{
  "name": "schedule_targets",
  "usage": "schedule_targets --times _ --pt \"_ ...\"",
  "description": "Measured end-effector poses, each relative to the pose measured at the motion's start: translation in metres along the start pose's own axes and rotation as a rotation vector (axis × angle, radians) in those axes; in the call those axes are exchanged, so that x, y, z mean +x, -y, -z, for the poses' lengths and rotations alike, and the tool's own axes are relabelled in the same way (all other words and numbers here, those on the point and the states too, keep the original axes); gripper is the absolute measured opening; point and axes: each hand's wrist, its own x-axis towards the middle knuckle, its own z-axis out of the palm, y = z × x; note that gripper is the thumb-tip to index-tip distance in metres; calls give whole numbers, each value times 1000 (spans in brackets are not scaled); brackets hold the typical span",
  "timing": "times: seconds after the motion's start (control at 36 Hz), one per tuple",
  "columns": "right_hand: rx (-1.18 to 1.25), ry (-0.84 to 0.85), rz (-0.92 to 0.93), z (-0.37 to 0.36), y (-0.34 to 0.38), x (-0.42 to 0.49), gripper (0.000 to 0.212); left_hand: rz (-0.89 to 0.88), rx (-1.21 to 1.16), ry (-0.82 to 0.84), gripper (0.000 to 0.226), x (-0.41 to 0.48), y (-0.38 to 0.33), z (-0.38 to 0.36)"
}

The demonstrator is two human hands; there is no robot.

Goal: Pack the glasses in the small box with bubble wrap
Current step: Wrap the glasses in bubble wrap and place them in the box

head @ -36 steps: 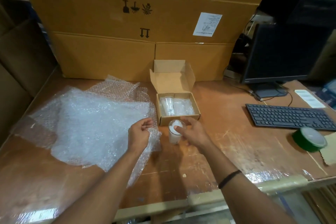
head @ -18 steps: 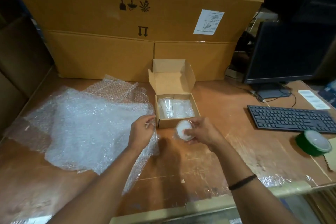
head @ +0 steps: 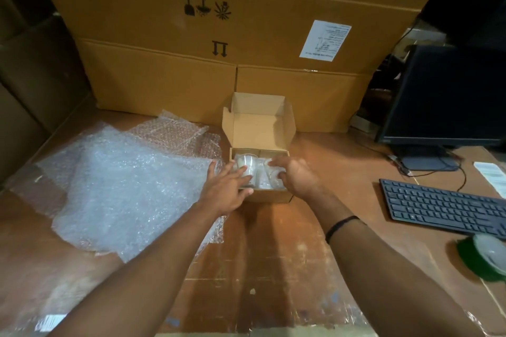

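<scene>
The small cardboard box (head: 258, 123) sits open mid-table, lid flap up. Inside, on its left side, lies a clear glass (head: 246, 163) on bubble wrap. My right hand (head: 294, 176) is over the box's right half, its fingers curled round a second clear glass (head: 269, 179) that it holds down inside the box. My left hand (head: 227, 186) lies with straight fingers against the box's front left corner, its fingertips touching the first glass. A big loose sheet of bubble wrap (head: 123, 189) is spread on the table left of the box.
Large stacked cartons (head: 219, 35) wall off the back of the wooden table (head: 273, 268). At the right stand a dark monitor (head: 449, 96), a black keyboard (head: 443, 205) and a green tape roll (head: 484, 257). More cartons line the left edge.
My right hand lifted the second glass off the table and carried it into the box. My left hand let go of the bubble wrap and moved right to the box.
</scene>
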Motion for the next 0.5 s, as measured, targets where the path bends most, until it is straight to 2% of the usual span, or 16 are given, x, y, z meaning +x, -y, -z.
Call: schedule_targets --times 0.11,0.28,0.5 --pt "-169 -39 77 -3 3 5 47 32 -21 0 51 1 0 -4" --pt "-221 -76 94 -14 -2 12 41 46 -55 3 51 1 1 -8" --pt "-345 60 77 -15 -9 17 38 54 -77 -4 50 1 3 -10"
